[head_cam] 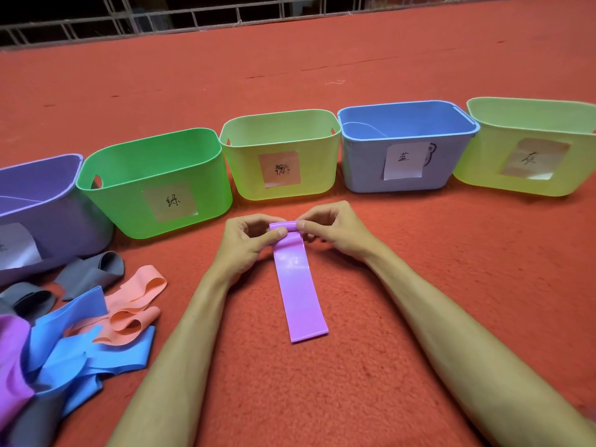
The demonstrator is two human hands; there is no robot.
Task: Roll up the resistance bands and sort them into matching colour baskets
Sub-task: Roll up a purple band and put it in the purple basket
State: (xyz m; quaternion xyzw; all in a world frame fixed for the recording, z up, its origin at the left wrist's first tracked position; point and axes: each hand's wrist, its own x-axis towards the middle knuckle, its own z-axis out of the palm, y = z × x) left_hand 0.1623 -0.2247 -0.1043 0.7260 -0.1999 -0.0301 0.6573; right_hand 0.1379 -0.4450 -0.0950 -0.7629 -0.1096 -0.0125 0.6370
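on my remote feed, the person's two hands work a purple band on the red carpet, in front of a row of five baskets. the left hand and right hand meet at the band's far end, thumbs and curled fingers pinching a small roll started there; the rest of the strip lies flat on the carpet, running back towards the camera between the two bare forearms.

behind the hands, from left to right, stand a purple basket, a green basket, a yellow-green basket, a blue basket and a second yellow-green basket. each carries a paper label with a handwritten character on its front wall (the purple basket's label is cut off by the edge of my view). the baskets sit close side by side, the blue one touching its right-hand neighbour at the rim.

at lower left a loose heap of unrolled bands lies on the carpet: blue bands overlapping peach bands, grey bands just in front of the purple basket, and another purple band at the frame's edge. a metal railing runs along the far edge of the carpet, dark beyond it.
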